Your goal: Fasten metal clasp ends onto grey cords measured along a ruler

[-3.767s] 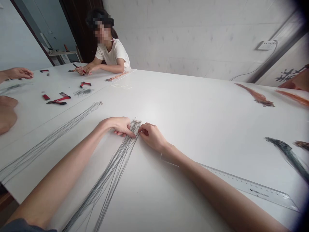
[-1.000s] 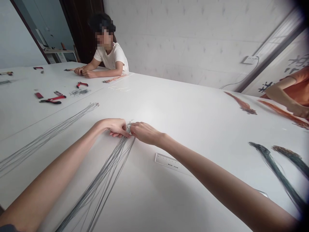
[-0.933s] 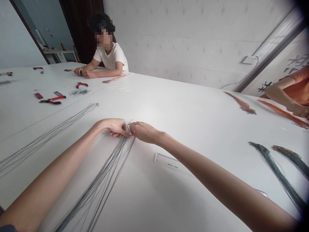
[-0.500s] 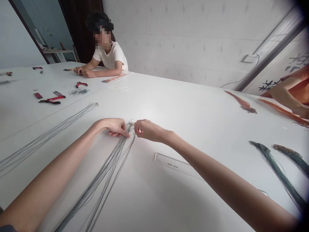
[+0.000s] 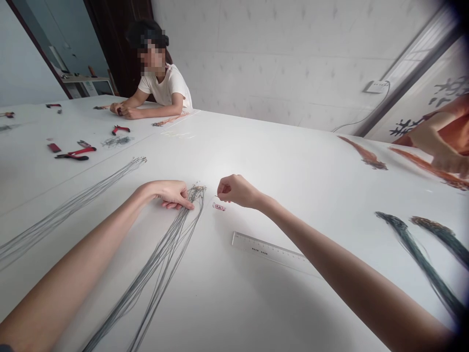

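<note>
My left hand lies over a bundle of thin grey cords near its far end, fingers curled and fingertips down on the strands. Small coppery ends fan out just beyond those fingertips. To the right of them, my right hand is held in a pinch, apart from the bundle. A thin dark tip pokes out from its fingers, too fine to name. Beneath that pinch, a small red printed mark shows on the white table. A clear ruler lies nearer, beside my right forearm.
Another grey cord bundle lies to the left, with red-handled pliers and wire scraps past it. Dark green bundles and orange bundles lie right. A person sits across; another person's arm reaches in.
My right hand has moved right, away from the cord ends, uncovering the red mark. My left hand stays on the bundle. The view has shifted slightly.
</note>
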### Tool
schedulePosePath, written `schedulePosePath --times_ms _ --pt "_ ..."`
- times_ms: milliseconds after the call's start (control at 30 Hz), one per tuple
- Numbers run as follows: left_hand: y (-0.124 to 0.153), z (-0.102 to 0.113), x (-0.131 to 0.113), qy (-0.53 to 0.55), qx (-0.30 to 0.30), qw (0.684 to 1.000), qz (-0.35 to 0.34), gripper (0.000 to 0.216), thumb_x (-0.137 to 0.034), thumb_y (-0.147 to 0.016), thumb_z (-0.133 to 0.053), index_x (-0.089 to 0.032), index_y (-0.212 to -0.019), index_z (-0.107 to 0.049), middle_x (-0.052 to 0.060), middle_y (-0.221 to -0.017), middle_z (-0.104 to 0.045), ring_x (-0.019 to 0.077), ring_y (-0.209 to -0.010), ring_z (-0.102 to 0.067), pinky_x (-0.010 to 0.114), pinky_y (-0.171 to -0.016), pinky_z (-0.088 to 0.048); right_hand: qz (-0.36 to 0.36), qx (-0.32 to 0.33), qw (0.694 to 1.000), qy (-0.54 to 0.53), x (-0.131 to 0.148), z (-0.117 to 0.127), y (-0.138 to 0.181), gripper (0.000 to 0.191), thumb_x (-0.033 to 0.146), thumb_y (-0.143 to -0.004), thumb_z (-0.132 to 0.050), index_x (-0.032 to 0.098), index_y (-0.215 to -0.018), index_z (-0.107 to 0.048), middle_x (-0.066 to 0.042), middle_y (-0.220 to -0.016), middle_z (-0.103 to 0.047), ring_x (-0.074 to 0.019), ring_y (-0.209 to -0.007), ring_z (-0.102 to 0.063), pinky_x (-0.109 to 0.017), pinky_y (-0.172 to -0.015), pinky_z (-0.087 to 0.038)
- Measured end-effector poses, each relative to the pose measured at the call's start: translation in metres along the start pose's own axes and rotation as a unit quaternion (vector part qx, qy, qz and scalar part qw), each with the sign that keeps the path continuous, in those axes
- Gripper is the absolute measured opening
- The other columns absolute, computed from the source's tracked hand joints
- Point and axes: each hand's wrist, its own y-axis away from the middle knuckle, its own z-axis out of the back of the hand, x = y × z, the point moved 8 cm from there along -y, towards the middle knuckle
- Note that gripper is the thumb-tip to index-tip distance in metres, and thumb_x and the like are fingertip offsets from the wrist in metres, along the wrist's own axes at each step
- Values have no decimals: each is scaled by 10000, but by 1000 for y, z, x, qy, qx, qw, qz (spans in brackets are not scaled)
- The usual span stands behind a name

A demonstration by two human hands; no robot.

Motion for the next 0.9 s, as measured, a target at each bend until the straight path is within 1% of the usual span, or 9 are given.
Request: schedulePosePath --times_ms 133,200,300,400,433,500,600,700,900 --pt "1 -1 -1 7 14 1000 5 405 -415 -726 -606 -157 -441 -478 -24 -349 -445 71 -308 -332 210 -392 -253 -18 -28 998 49 3 9 15 95 79 -664 -522 134 -676 -598 -47 -702 -607 -117 -592 -508 -214 -472 -352" --pt "2 2 -5 11 2 1000 1 381 -391 -721 -602 -154 -445 -487 -16 -374 -467 79 -321 -350 219 -393 -267 -23 -34 997 61 3 13 23 97 87 -670 -529 136 -683 -611 -50 -705 -610 -128 -620 -520 -220 -492 -357" --pt "2 10 -23 20 -59 997 -37 334 -356 -738 -571 -148 -485 -506 -14 -468 -513 83 -399 -403 218 -441 -307 -27 -31 998 50 2 15 34 93 134 -699 -532 146 -681 -622 -40 -729 -627 -128 -649 -544 -215 -508 -378" --pt "2 13 -51 36 -134 986 -88 230 -337 -758 -541 -152 -631 -590 -10 -642 -592 104 -566 -496 213 -525 -341 -32 -27 999 12 -2 15 41 108 157 -713 -522 154 -671 -622 -27 -746 -640 -126 -674 -562 -209 -528 -405" --pt "2 11 -60 41 -154 982 -102 201 -335 -758 -539 -162 -699 -620 -8 -703 -616 115 -628 -523 214 -551 -352 -34 -27 999 2 -4 15 43 110 155 -713 -519 155 -673 -622 -24 -747 -642 -126 -679 -565 -209 -535 -411" --pt "1 3 -75 51 -173 976 -124 188 -333 -760 -535 -188 -788 -652 -10 -783 -648 137 -733 -562 217 -598 -380 -40 -29 999 -6 -8 15 47 109 148 -708 -517 155 -683 -624 -22 -739 -643 -126 -676 -567 -211 -538 -413" --pt "0 -11 -89 60 -201 966 -148 163 -304 -755 -540 -208 -800 -664 -16 -840 -664 153 -814 -589 224 -652 -411 -48 -38 998 6 -13 16 51 114 138 -704 -518 158 -688 -629 -18 -729 -645 -127 -668 -568 -214 -538 -409" --pt "0 -18 -93 63 -251 953 -158 130 -262 -741 -559 -205 -806 -656 -8 -919 -654 156 -845 -590 229 -666 -419 -51 -45 998 19 -15 17 56 125 119 -696 -520 163 -688 -637 -10 -717 -648 -129 -672 -570 -217 -550 -409" --pt "-1 -31 -98 65 -274 945 -169 105 -179 -743 -539 -188 -728 -643 -4 -830 -649 143 -798 -595 221 -651 -428 -53 -41 998 17 -17 14 61 130 110 -680 -522 168 -688 -638 -13 -716 -649 -139 -683 -569 -229 -575 -413"
